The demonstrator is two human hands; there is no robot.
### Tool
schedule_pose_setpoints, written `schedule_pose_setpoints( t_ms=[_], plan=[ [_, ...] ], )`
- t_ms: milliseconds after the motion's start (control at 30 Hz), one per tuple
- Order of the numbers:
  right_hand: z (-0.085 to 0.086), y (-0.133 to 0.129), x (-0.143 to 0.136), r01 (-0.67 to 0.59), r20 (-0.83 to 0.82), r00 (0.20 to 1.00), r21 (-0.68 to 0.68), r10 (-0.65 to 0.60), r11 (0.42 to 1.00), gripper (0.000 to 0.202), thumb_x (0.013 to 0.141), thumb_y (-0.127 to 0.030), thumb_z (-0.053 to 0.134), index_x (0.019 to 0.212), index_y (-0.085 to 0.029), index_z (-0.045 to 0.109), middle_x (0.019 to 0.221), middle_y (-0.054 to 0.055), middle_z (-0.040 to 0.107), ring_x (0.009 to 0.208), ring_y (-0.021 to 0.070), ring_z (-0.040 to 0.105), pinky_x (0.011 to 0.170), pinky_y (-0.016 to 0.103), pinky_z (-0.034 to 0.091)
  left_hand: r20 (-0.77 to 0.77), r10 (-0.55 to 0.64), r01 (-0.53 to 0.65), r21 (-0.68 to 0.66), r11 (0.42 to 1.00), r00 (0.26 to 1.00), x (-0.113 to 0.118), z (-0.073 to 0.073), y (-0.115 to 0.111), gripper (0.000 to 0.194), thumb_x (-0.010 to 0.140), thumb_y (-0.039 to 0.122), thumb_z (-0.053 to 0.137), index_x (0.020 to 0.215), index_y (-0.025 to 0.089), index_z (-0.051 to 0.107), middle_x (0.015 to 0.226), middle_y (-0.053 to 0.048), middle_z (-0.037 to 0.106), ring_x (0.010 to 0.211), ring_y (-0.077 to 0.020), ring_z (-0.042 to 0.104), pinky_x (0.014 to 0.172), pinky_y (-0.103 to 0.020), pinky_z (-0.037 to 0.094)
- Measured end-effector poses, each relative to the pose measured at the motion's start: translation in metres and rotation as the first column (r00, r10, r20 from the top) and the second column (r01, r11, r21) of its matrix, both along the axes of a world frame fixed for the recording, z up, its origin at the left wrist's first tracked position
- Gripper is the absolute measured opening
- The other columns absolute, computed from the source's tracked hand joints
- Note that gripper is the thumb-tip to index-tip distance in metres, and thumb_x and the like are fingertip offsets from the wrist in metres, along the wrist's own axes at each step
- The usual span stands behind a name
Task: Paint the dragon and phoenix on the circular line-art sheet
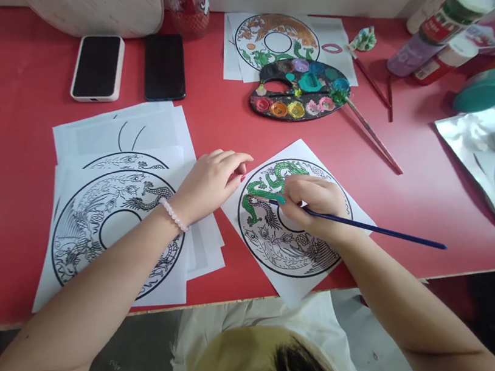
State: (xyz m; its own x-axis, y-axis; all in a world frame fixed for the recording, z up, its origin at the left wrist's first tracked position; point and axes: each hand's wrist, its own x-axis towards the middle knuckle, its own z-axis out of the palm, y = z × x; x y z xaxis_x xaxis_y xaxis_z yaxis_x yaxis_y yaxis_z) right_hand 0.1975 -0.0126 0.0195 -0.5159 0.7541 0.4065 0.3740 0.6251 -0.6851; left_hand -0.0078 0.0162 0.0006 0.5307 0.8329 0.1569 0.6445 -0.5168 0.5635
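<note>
My right hand (317, 203) is closed around a thin blue paintbrush (376, 230). The bristles touch a printed sheet (289, 287), on the dragon (283, 173) in its round design, much of which is painted green. The phoenix in the lower half of the ring is unpainted. Resting on the red table by that sheet's left edge, my left hand (217, 180) holds nothing, its fingers loosely stretched. A pink bead bracelet (173, 214) circles my left wrist, which lies over a stack of uncoloured sheets (65, 149) with the same ring design.
A paint palette (279, 116) with several colours lies beyond my right hand, a second brush (374, 137) leaning on it. Behind it is a partly coloured sheet (274, 19). Two phones (97, 68) lie at the back left. Paint bottles (451, 28) crowd the right, above more sheets (486, 176).
</note>
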Motion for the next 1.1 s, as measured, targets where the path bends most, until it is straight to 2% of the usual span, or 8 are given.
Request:
schedule_pose_setpoints(
  t_ms=[133, 300, 433, 567, 733, 867, 1100],
  plan=[
    [-0.0011, 0.0004, 0.0003, 0.070, -0.015, 0.997, 0.033, -0.069, 0.997, 0.036, 0.076, -0.003, 0.045, 0.061, -0.021, 0.018, 0.056, -0.006, 0.022, 0.050, 0.0084, 0.023, 0.047, 0.025, 0.022, 0.005, 0.002, -0.002, 0.001, 1.000, 1.000, 0.0002, 0.0001, 0.0001, 0.027, 0.086, 0.009, 0.047, 0.111, 0.016, 0.054, 0.095, -0.003, 0.064, 0.089, -0.0178, 0.055, 0.083, -0.032, 0.043],
    [-0.0003, -0.0001, -0.0017, 0.017, 0.017, 1.000, 0.022, -0.017, 1.000, 0.035, 0.077, -0.005, 0.044, 0.060, -0.021, 0.018, 0.055, -0.005, 0.023, 0.050, 0.0090, 0.025, 0.047, 0.025, 0.023, 0.006, 0.002, -0.002, -0.002, 1.000, 1.000, 0.0001, -0.0001, -0.0001, 0.028, 0.086, 0.009, 0.046, 0.112, 0.016, 0.054, 0.096, -0.004, 0.064, 0.089, -0.0180, 0.055, 0.083, -0.032, 0.043],
    [0.0016, -0.0012, -0.0027, 0.116, 0.017, 0.993, 0.024, -0.116, 0.993, 0.037, 0.077, -0.005, 0.045, 0.059, -0.021, 0.017, 0.054, -0.006, 0.022, 0.049, 0.0088, 0.024, 0.047, 0.026, 0.022, 0.005, -0.001, 0.001, -0.004, 1.000, 1.000, 0.0000, 0.0004, 0.0000, 0.027, 0.086, 0.010, 0.046, 0.111, 0.017, 0.054, 0.095, -0.004, 0.064, 0.089, -0.0183, 0.055, 0.083, -0.033, 0.043],
    [0.0016, -0.0011, -0.0021, 0.033, 0.036, 0.999, 0.018, -0.034, 0.999, 0.036, 0.076, -0.005, 0.045, 0.059, -0.021, 0.018, 0.054, -0.005, 0.024, 0.049, 0.0089, 0.025, 0.048, 0.026, 0.023, 0.004, 0.003, -0.003, -0.003, 1.000, 1.000, -0.0001, 0.0000, 0.0003, 0.028, 0.085, 0.009, 0.046, 0.111, 0.016, 0.054, 0.095, -0.003, 0.064, 0.088, -0.0180, 0.055, 0.083, -0.032, 0.043],
    [0.0001, -0.0007, -0.0021, 0.122, 0.000, 0.993, 0.053, -0.122, 0.991, 0.037, 0.076, -0.004, 0.045, 0.059, -0.021, 0.017, 0.054, -0.006, 0.022, 0.049, 0.0089, 0.024, 0.048, 0.026, 0.021, 0.004, -0.002, 0.002, 0.000, 1.000, 1.000, -0.0003, -0.0008, 0.0005, 0.027, 0.086, 0.009, 0.047, 0.111, 0.015, 0.054, 0.095, -0.004, 0.064, 0.088, -0.0178, 0.054, 0.082, -0.032, 0.043],
    [0.0012, -0.0007, -0.0033, 0.077, 0.008, 0.997, 0.058, -0.077, 0.995, 0.036, 0.076, -0.004, 0.045, 0.059, -0.022, 0.018, 0.055, -0.006, 0.022, 0.050, 0.0094, 0.023, 0.048, 0.026, 0.021, 0.008, 0.003, -0.003, -0.005, 1.000, 1.000, -0.0004, 0.0002, -0.0002, 0.026, 0.086, 0.010, 0.047, 0.111, 0.015, 0.054, 0.095, -0.004, 0.064, 0.089, -0.0182, 0.055, 0.082, -0.032, 0.043],
    [-0.0025, 0.0017, -0.0018, 0.075, -0.015, 0.997, 0.090, -0.074, 0.993, 0.037, 0.076, -0.003, 0.045, 0.060, -0.022, 0.018, 0.057, -0.006, 0.020, 0.050, 0.0094, 0.022, 0.048, 0.026, 0.020, 0.007, -0.001, 0.001, -0.003, 1.000, 1.000, -0.0006, 0.0016, -0.0005, 0.026, 0.086, 0.011, 0.047, 0.111, 0.018, 0.054, 0.094, -0.003, 0.064, 0.089, -0.0177, 0.056, 0.083, -0.033, 0.044]
  ],
)
